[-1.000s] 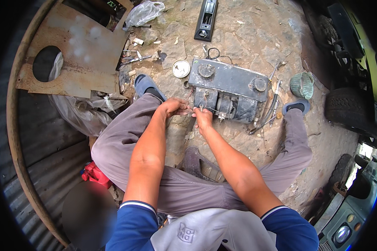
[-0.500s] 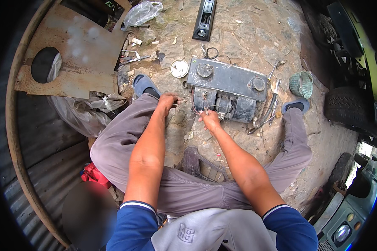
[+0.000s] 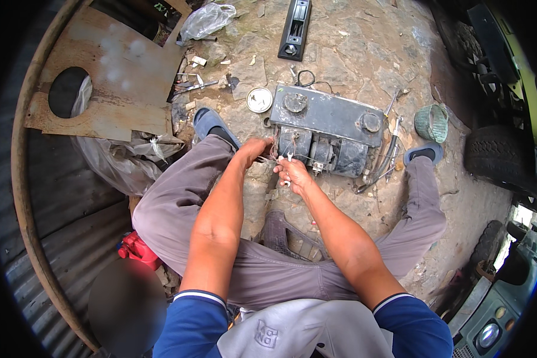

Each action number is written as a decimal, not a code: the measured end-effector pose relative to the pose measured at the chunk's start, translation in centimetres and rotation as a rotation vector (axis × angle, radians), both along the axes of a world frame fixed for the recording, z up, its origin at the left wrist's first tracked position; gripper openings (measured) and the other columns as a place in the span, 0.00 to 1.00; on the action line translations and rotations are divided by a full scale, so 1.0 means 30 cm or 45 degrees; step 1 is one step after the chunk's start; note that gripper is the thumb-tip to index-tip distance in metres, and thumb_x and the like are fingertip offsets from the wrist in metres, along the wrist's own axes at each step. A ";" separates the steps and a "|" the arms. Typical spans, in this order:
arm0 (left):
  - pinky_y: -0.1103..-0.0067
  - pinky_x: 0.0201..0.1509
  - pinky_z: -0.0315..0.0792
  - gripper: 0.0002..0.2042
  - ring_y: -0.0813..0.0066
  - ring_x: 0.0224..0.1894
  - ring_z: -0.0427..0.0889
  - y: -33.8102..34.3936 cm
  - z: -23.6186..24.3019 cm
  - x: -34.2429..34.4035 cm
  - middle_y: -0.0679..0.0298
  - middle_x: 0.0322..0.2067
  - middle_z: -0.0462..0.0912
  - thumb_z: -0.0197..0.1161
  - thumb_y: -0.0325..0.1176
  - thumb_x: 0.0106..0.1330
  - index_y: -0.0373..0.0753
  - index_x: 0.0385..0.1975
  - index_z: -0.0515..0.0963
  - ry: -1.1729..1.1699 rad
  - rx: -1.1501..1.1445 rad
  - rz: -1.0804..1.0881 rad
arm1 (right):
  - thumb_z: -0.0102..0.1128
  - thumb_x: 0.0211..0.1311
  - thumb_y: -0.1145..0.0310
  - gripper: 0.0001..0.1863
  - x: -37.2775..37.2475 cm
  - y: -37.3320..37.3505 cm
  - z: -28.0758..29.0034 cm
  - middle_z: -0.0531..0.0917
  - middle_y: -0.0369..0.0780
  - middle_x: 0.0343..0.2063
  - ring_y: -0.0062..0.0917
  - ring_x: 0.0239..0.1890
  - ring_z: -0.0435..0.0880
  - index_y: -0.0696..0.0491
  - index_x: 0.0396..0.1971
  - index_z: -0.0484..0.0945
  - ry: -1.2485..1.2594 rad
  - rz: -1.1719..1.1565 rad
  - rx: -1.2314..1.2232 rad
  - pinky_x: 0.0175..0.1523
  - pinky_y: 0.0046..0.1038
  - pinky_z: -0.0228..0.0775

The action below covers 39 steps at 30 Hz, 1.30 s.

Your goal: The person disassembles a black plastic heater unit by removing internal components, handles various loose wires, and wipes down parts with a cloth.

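In front of me on the stone ground lies a dusty black blower-like unit (image 3: 331, 114), a long box with two round caps on top and a small motor (image 3: 323, 152) between dark rounded housings. Thin reddish wires (image 3: 274, 145) come off its left end. My left hand (image 3: 256, 150) is closed on these wires beside the unit's left end. Close by, at the lower left housing, my right hand (image 3: 293, 173) grips a small pale metal tool, apparently a wrench (image 3: 289, 157), whose ends show above and below the fingers.
A round tin lid (image 3: 259, 99) lies left of the unit. Several hand tools (image 3: 392, 146) and a green woven basket (image 3: 431, 123) are to its right. Beyond stands a black elongated panel (image 3: 294, 30). A rusty metal sheet (image 3: 107, 71) leans at left; a tyre (image 3: 498, 156) is at right.
My left hand has moved right, up to the wires at the unit's end. My right hand has shifted slightly down and left, and the pale tool now shows more clearly.
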<state>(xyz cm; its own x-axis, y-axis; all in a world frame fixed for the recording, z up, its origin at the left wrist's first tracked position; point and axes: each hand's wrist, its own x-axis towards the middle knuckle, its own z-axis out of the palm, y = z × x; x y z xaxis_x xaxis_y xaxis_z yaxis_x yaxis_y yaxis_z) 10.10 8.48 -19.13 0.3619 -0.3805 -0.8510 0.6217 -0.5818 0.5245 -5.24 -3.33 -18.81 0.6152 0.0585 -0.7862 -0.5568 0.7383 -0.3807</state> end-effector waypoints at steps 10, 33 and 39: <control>0.78 0.37 0.73 0.10 0.75 0.31 0.80 0.082 -0.074 0.001 0.66 0.31 0.85 0.65 0.36 0.69 0.36 0.37 0.84 0.141 -0.197 0.100 | 0.59 0.70 0.58 0.15 0.004 0.013 -0.022 0.82 0.38 0.28 0.13 0.14 0.62 0.56 0.41 0.74 0.068 0.001 -0.169 0.19 0.25 0.62; 0.81 0.27 0.67 0.08 0.82 0.23 0.74 0.075 -0.099 -0.001 0.70 0.24 0.81 0.70 0.36 0.65 0.38 0.30 0.83 -0.101 0.024 -0.141 | 0.58 0.69 0.58 0.15 -0.101 -0.034 0.014 0.82 0.41 0.25 0.23 0.18 0.76 0.56 0.35 0.78 0.035 0.380 -0.981 0.26 0.30 0.70; 0.81 0.26 0.69 0.04 0.80 0.24 0.77 0.089 -0.124 -0.006 0.67 0.25 0.84 0.70 0.31 0.62 0.38 0.32 0.84 -0.110 0.061 -0.147 | 0.56 0.67 0.59 0.17 -0.032 -0.032 0.087 0.84 0.47 0.33 0.50 0.39 0.82 0.57 0.45 0.79 -0.295 0.364 -1.814 0.47 0.42 0.74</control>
